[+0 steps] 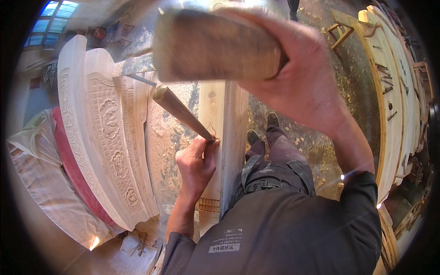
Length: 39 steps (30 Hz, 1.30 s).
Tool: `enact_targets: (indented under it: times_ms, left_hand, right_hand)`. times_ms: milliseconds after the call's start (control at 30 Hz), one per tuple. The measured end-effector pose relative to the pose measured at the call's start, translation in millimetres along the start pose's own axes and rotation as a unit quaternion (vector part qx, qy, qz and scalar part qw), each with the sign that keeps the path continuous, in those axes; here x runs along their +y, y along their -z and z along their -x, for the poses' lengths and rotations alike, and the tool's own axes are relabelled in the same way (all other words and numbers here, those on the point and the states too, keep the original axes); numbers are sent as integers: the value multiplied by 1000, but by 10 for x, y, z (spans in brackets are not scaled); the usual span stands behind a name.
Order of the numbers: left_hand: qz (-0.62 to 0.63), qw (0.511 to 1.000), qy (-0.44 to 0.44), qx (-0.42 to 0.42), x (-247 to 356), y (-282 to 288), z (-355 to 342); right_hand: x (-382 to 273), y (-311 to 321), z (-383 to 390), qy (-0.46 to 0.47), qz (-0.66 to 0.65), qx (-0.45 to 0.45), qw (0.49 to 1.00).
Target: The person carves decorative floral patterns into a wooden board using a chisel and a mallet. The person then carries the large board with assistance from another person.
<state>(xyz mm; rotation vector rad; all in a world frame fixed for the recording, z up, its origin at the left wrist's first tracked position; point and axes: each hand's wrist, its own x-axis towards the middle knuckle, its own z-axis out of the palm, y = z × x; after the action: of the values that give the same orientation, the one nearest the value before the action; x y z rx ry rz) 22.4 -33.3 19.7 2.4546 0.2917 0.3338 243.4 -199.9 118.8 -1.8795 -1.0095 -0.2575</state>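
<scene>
My left hand (pixel 197 162) pinches a wood-carving chisel (pixel 182 111) low down, near its working end. The tool's thick wooden handle leans up and to the left. Its tip meets a pale wooden beam (pixel 211 103), though my fingers hide the cutting edge. Pencil lines show on the beam beyond that hand, and a band of carved grooves (pixel 209 204) lies nearer to me. Raised close to the camera, a blocky wooden mallet (pixel 215 46) is gripped by my right hand (pixel 305 78). The mallet is blurred and stands above the chisel's butt end, apart from it.
Left of the beam stand large carved wooden panels (pixel 110 123), beside red cloth (pixel 75 172) and a pale sheet (pixel 52 188). On the right a long bench (pixel 387 105) carries several hand tools (pixel 384 78). Wood shavings (pixel 323 160) litter the floor.
</scene>
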Motion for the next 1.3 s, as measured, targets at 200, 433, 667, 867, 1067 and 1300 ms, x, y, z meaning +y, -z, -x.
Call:
enact_targets:
  times_ms: [200,433,667,867,1067,1300]
  left_hand:
    - [13,1000,-19,5,-45,1,-11]
    - [17,1000,-14,-3,-61,18,19]
    - [15,1000,-20,2,-55,22,35]
    - [16,999,-30,11,-49,-13,50]
    - [6,999,-38,12,-39,-36,25]
    - [14,998,-45,39,-42,-15,60]
  right_hand:
    - [-139,-76,-338,170,147,26,974]
    - [-262,32,-558,166,188,31,968]
    - [-267,-68,-489,223,195,21,955]
    - [-330,-10,-447,179,215,11,960]
    - [-238,70,-528,146,164,91,971]
    - [-357,231,-397,180,204,13,962]
